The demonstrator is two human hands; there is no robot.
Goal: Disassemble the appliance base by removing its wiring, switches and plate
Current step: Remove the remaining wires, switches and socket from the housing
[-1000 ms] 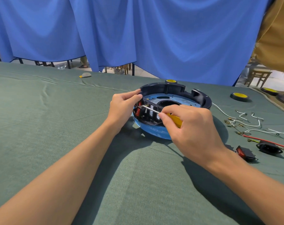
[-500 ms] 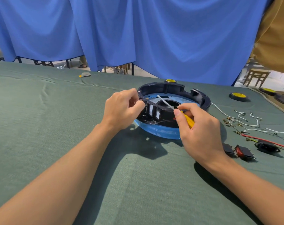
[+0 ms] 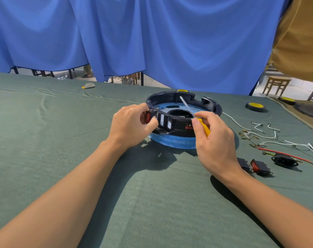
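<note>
The appliance base (image 3: 171,140) sits near the middle of the green-covered surface (image 3: 62,140), open side up, with the blue plate (image 3: 162,106) showing inside its black ring. The left hand (image 3: 132,125) is at the near-left wall of the base, its fingers curled and pinching a red switch (image 3: 148,116) that sits at the outer face of the wall. The right hand (image 3: 214,140) pinches the yellow handle of a screwdriver (image 3: 204,128) between thumb and fingers. The shaft points up and away over the base, and its tip touches nothing.

The step in hand looks like freeing this switch from its slot. To do it well, the pull should go straight along the slot rather than twisting, since the side clips probably catch if it tilts. The right hand could press the base down with its heel, because the light ring may lift or slide on the cloth. If a clip holds, the screwdriver blade can press it in from the inside while the left fingers draw the switch outward.

Two switches (image 3: 259,165), a socket (image 3: 284,160) and loose wires (image 3: 265,136) lie on the right, well apart from the base. The plate seems to be left for later.
</note>
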